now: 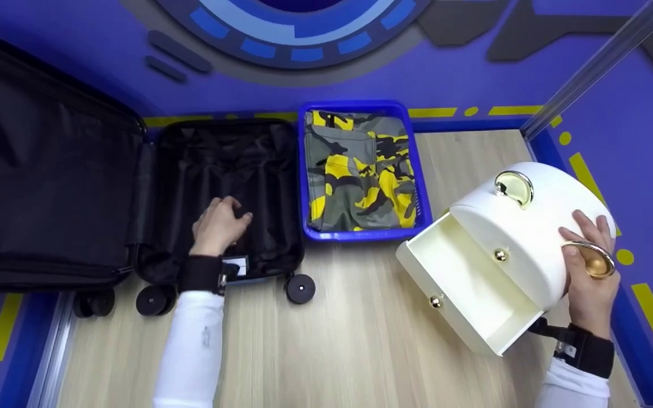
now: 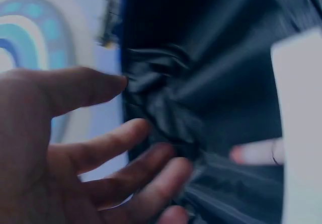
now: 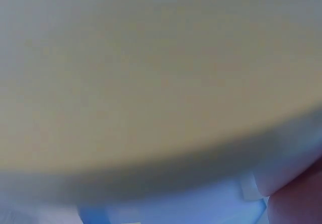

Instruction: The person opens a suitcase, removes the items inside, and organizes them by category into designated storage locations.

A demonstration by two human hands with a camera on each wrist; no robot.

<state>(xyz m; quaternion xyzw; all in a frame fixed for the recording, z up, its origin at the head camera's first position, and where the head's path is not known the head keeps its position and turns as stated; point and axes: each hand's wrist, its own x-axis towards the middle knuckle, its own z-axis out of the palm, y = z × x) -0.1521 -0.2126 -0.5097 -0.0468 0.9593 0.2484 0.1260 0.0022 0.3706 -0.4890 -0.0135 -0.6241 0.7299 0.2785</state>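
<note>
My left hand (image 1: pixel 221 224) is over the black lined half of an open suitcase (image 1: pixel 255 187). Its fingers are loosely bent, with a gap between thumb and fingertips and nothing held, as the left wrist view shows. A white drawer box (image 1: pixel 553 209) with a rounded top and gold fittings stands turned at an angle on the right. My right hand (image 1: pixel 593 277) grips its side at a gold handle (image 1: pixel 598 260). Its lower drawer (image 1: pixel 462 277) is pulled out, with bare cream insides. A blurred, pale surface fills most of the right wrist view.
Between suitcase and box, a blue basket (image 1: pixel 360 235) holds folded grey, black and yellow camouflage cloth (image 1: pixel 355 170). The suitcase lid (image 1: pixel 43 175) leans open at the left. Wheels (image 1: pixel 300 289) jut from its near side over the wooden tabletop (image 1: pixel 326 351). Blue patterned walls close off the back and right.
</note>
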